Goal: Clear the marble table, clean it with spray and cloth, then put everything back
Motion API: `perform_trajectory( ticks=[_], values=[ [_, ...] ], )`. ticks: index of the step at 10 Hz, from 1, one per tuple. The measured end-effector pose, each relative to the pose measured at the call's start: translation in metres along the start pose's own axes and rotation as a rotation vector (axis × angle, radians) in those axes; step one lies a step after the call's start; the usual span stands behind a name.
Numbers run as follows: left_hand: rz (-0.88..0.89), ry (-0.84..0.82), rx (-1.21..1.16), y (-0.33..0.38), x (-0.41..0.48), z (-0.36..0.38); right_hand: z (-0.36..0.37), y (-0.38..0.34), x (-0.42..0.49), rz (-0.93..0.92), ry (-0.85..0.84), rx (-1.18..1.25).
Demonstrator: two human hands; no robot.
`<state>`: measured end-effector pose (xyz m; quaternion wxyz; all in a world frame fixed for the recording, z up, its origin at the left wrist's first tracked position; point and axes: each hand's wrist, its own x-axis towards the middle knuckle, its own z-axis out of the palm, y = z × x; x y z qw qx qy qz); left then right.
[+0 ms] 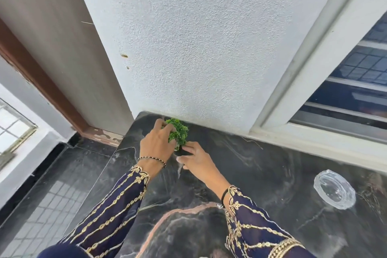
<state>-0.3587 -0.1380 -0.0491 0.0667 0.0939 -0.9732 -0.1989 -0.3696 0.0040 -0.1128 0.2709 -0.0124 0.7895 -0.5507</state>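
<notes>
- Dark veined marble worktop point(261, 174) runs up to a white textured wall point(199, 48), with a window frame at about two o'clock.
- Both hands are on a small green plant point(178, 132) at the far edge, close against the wall; whether it is being lifted off or set back cannot be told.
- Left hand point(156, 144) curls over the foliage from its nine o'clock side, fingers closed on it.
- Right hand point(194, 157) touches the base, largely hidden, from five o'clock, fingers narrow; its grip is unclear.
- A glass ashtray point(335, 189) sits well apart, at four o'clock from the plant.
- Next move likely calls for keeping the plant upright while moving or releasing it.
</notes>
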Motion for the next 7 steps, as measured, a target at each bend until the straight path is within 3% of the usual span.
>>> perform_trajectory(
  ticks=[3,7],
  values=[
    [0.189,0.144,0.357,0.003,-0.025,-0.006,-0.011,0.005,-0.033,0.021,0.078,-0.042],
    [0.475,0.284,0.327,0.044,-0.121,0.002,-0.036,0.034,-0.136,-0.045,0.188,-0.115]
  ],
)
